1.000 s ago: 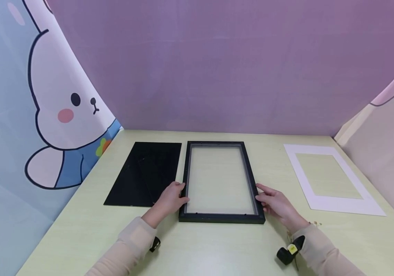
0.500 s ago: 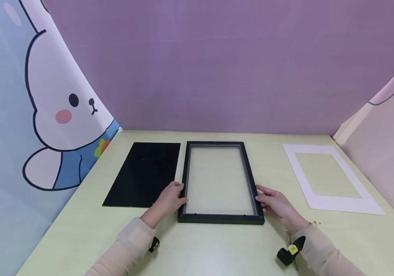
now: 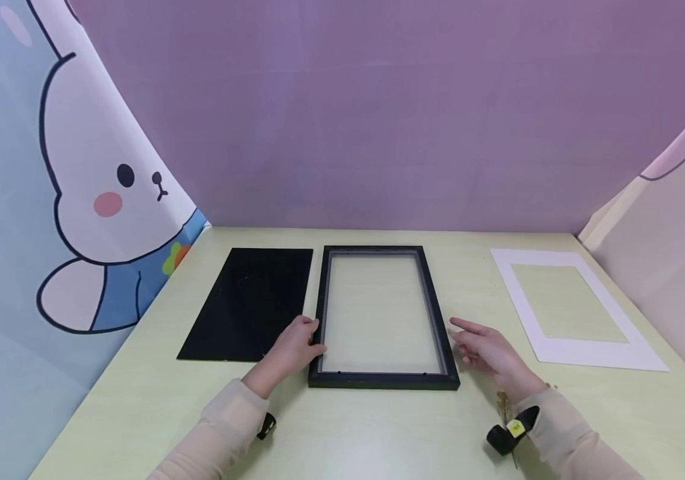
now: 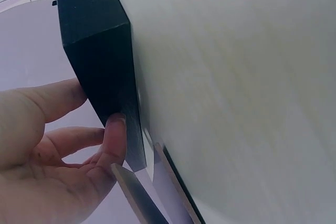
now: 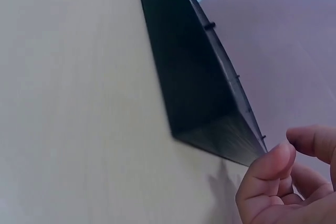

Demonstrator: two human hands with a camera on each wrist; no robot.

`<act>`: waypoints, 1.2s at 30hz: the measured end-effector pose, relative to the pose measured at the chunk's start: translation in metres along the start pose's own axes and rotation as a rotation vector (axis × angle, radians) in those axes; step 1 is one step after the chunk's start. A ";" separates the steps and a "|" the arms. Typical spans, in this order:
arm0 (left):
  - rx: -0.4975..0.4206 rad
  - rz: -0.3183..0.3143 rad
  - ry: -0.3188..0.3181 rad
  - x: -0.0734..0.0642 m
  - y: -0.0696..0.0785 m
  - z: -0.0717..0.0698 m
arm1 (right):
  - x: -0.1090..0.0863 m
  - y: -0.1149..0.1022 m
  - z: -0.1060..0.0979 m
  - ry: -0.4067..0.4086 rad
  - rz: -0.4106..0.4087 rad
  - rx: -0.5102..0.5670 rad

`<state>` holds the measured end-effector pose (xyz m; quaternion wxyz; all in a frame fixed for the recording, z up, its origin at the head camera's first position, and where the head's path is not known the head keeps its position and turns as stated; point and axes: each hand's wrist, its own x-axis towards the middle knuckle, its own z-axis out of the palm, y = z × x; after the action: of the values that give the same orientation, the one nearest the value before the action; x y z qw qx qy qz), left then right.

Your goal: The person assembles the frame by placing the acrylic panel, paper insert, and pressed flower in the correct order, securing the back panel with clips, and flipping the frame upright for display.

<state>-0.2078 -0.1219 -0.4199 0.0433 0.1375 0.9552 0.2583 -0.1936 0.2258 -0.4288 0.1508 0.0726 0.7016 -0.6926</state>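
A black picture frame (image 3: 384, 381) lies flat on the pale table, its inner opening showing the tabletop, perhaps through a clear pane. My left hand (image 3: 289, 347) grips the frame's left side near the front corner, thumb over the rim; the left wrist view shows fingers against the frame's side (image 4: 102, 72). Just off the right side is my right hand (image 3: 494, 355), holding nothing, its index finger extended and the others loosely bent. In the right wrist view, small tabs stick up along the frame edge (image 5: 210, 25), and a narrow gap separates the fingertips from the frame.
A glossy black panel (image 3: 246, 303) lies left of the frame, partly behind my left hand. To the right lies a white mat board (image 3: 594, 352) with a rectangular window. A small brown dried sprig (image 3: 503, 403) lies by my right wrist. A purple backdrop (image 3: 378, 133) stands behind the table.
My right hand has let go of the frame's right side and drawn slightly away to the right. The left hand keeps its grip, and the frame has hardly moved.
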 end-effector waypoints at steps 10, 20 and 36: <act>0.000 0.001 0.010 -0.002 0.000 -0.001 | -0.003 -0.009 -0.023 0.009 -0.027 0.061; 0.001 0.007 0.015 -0.002 -0.001 0.000 | -0.005 -0.012 -0.053 0.064 -0.044 0.011; -0.009 -0.022 0.000 -0.001 -0.001 0.002 | -0.009 -0.007 -0.101 0.132 -0.042 0.062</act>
<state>-0.2070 -0.1217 -0.4216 0.0469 0.1268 0.9555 0.2621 -0.1980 0.3274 -0.4199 0.0873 0.1080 0.6895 -0.7108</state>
